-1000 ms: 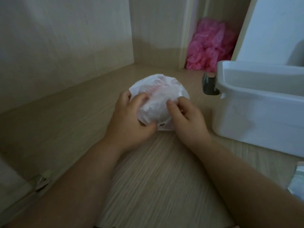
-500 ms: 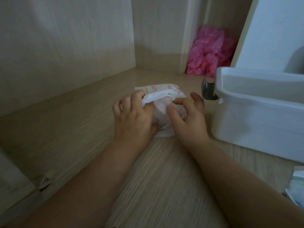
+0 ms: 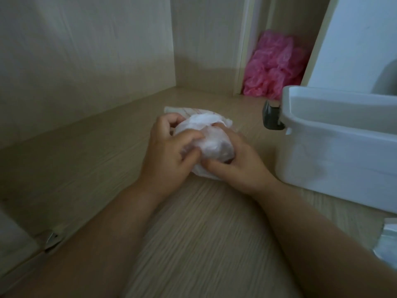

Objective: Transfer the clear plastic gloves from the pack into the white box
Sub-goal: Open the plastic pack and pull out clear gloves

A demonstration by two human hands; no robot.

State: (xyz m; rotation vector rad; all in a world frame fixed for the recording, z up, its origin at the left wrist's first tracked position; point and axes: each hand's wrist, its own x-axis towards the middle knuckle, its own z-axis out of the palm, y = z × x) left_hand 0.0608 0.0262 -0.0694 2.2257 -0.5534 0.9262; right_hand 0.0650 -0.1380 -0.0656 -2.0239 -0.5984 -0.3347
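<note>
On wood-grain tabletop (image 3: 90,168), walled by pale panels left and behind. White box (image 3: 335,160) stands at right, open top, nothing discernible inside from this angle; dark latch (image 3: 271,117) on its near-left end. Heap of pink plastic (image 3: 275,67) in the back recess, well apart from the work.

Left grip (image 3: 169,155): fingers curled over the left side of the wad of clear plastic gloves (image 3: 206,136), thumb pinching into it. Right grip (image 3: 238,166): wrapped round the wad's right side and underside, thumb across the near edge. The wad sits between both grips, just left of the box and outside it.

Pack (image 3: 187,109): red-printed edge shows beyond the left grip's fingers, low against the tabletop. Cannot tell whether the gloves are fully clear of it.

Crumpled clear wrapper (image 3: 388,244) at the lower right edge, partly cut off.
</note>
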